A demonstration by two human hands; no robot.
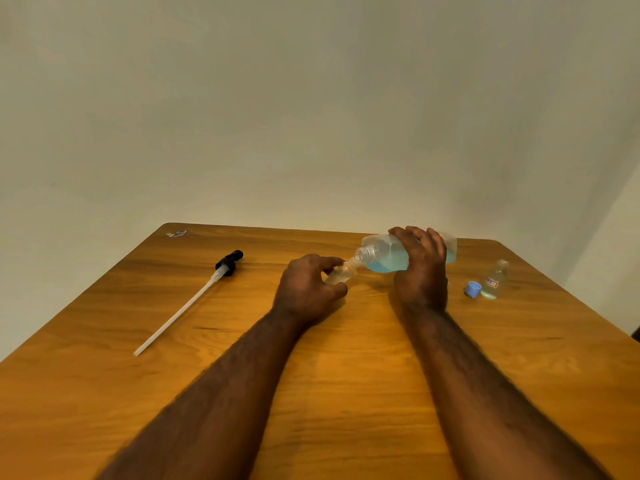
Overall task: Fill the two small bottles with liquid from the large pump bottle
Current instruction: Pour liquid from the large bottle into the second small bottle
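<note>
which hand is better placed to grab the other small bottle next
Probably the right hand: the second small bottle stands uncapped just to its right, beside the blue cap. The left hand, gripping the first small bottle, would have to cross over, but the right must first put down the large bottle.

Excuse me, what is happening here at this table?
A person works with both hands. The right hand grips the large bottle, tipped sideways with blue liquid inside, its open neck at the mouth of a small bottle held by the left hand. The removed pump lies on the table. A second small bottle stands beside a blue cap.
</note>
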